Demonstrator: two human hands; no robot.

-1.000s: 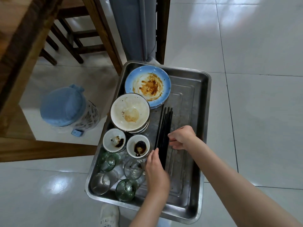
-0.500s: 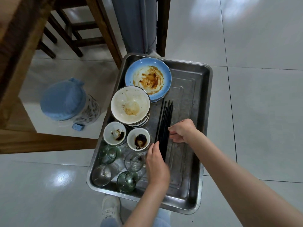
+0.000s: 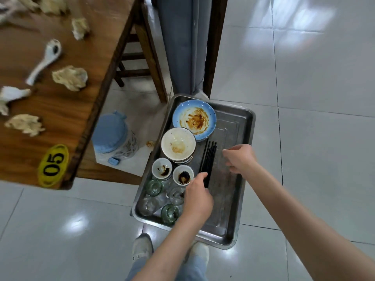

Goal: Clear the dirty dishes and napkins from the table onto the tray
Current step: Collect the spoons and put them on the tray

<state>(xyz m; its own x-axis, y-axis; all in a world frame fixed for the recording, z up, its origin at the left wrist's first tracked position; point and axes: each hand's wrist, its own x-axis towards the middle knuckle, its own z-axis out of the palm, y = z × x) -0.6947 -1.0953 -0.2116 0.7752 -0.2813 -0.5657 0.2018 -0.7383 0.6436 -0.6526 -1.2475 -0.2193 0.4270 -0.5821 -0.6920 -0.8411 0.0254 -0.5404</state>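
The steel tray (image 3: 241, 126) sits low over the pale glossy floor tiles, and both hands hang above it. The left hand (image 3: 197, 196) has its fingers stretched forward, loosely together, the tips right at the near end of the black chopsticks (image 3: 208, 161); whether they actually touch the sticks I cannot tell. The right hand (image 3: 239, 158) is just to the right of the bundle and apart from it, fingers loosely curled and holding nothing. The chopsticks are thin, matte and straight, lying bunched along the tray's dull, scuffed bottom. Left of them are a blue-rimmed plate (image 3: 193, 118) smeared with orange-brown sauce, a stack of white bowls (image 3: 178, 145) with a crusted patch inside, two small white sauce dishes (image 3: 162, 168) blotched dark, and a cluster of clear greenish glasses (image 3: 154, 186). On the grained wooden table (image 3: 67, 102) lie crumpled, yellowish napkins (image 3: 70, 78), a white ceramic spoon (image 3: 43, 61) and an oval yellow tag reading 05 (image 3: 53, 165).
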